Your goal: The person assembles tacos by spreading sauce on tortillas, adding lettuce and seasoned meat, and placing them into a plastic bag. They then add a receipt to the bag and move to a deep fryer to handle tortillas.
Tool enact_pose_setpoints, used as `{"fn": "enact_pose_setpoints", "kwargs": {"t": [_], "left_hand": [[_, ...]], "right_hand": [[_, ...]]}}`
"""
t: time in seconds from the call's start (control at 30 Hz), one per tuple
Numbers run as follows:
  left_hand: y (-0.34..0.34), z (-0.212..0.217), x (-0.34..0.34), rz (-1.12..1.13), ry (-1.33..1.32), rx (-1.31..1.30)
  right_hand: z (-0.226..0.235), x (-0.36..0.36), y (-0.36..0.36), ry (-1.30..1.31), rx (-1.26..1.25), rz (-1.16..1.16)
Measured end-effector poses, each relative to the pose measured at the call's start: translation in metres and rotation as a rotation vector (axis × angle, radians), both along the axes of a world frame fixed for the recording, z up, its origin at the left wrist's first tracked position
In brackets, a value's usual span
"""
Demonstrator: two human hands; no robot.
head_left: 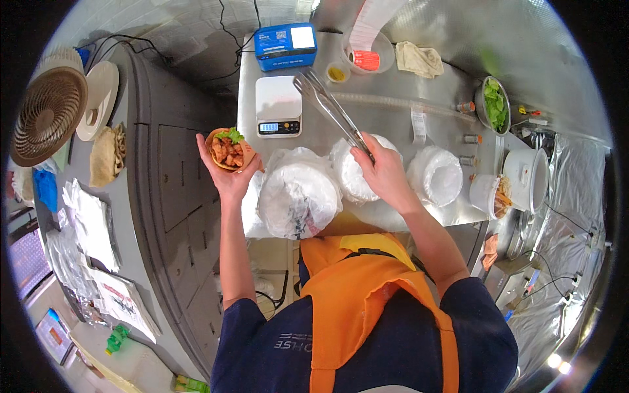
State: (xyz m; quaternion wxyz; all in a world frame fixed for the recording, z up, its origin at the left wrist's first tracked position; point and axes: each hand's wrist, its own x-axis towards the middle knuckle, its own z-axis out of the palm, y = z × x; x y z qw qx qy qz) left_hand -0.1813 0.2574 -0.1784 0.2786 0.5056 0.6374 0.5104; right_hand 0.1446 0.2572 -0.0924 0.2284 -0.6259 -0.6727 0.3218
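We're seeing a digital scale (278, 107) sitting on the steel worktop (393, 114), a bowl of greens (495, 103) resting far right.

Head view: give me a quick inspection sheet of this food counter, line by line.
Surface: steel counter, mostly covered.
Job's things: open wrap with meat pieces and a lettuce leaf, cupped in the left hand; metal tongs gripped by the right hand, tips raised over the digital scale.
Clutter: bagged stacks of white lids, bowl of lettuce, white cooker, tub of fries, blue device, cloth.
Hands: both occupied, apart.
Cables: black leads behind the counter; more at right.
Surroundings: brown fan, papers on the left unit.
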Motion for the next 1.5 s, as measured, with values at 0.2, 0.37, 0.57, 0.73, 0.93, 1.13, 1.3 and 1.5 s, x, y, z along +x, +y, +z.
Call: {"fn": "enact_pose_setpoints", "kwargs": {"t": [0.2, 0.37, 0.57, 0.73, 0.93, 1.13, 1.3, 1.5], "left_hand": [[0.002, 0.006, 0.009, -0.020, -0.167, -0.020], [-0.004, 0.007, 0.010, -0.029, -0.166, -0.019], [-0.009, 0.004, 0.007, -0.040, -0.122, 0.002], [-0.009, 0.006, 0.003, -0.037, -0.054, 0.012], [-0.004, 0.002, -0.004, -0.079, -0.027, -0.054], [0.038, -0.015, 0.000, -0.277, 0.091, -0.006], [0.079, -0.023, 0.017, -0.421, 0.316, 0.092], [0.140, -0.036, 0.029, -0.505, 0.605, -0.245]], "right_hand": [[-0.010, 0.014, -0.027, 0.042, -0.053, -0.065], [-0.008, 0.016, -0.036, 0.066, -0.030, -0.081], [-0.001, 0.011, -0.041, 0.097, -0.060, -0.067], [0.001, 0.009, -0.044, 0.081, -0.064, -0.061], [-0.002, 0.008, -0.046, 0.026, -0.010, -0.032], [0.008, -0.036, -0.043, -0.237, 0.256, 0.087], [-0.017, -0.077, -0.031, -0.525, 0.226, 0.187], [-0.056, -0.092, 0.001, -0.559, 0.098, 0.194]]}}
